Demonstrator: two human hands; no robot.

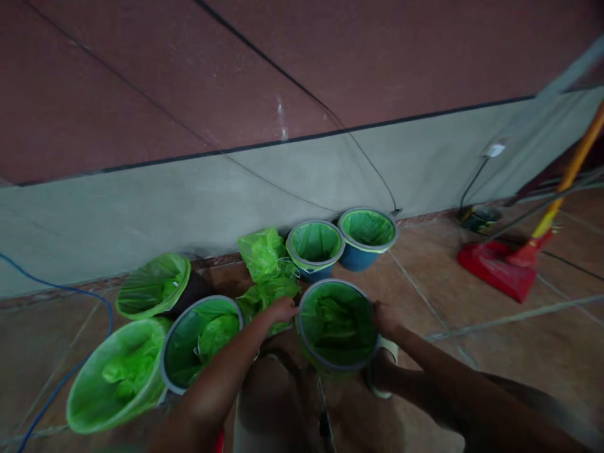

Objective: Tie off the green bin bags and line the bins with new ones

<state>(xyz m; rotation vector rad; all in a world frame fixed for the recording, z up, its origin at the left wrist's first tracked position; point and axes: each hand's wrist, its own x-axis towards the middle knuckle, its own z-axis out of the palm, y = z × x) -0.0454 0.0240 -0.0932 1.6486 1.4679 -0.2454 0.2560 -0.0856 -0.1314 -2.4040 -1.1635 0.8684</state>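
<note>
A round trash bin with a grey rim and a green bag liner sits in front of me, its mouth facing up. My left hand is closed on the left side of its rim, and my right hand grips the right side. Most of my fingers are hidden or blurred against the bin. Crumpled green plastic bags lie beside my left hand. More bag material is bunched inside the held bin.
Two blue lined bins stand by the wall. To the left are a grey-rimmed bin, a pale bin and a tilted dark bin. A red dustpan is at right; a blue cable crosses the left floor.
</note>
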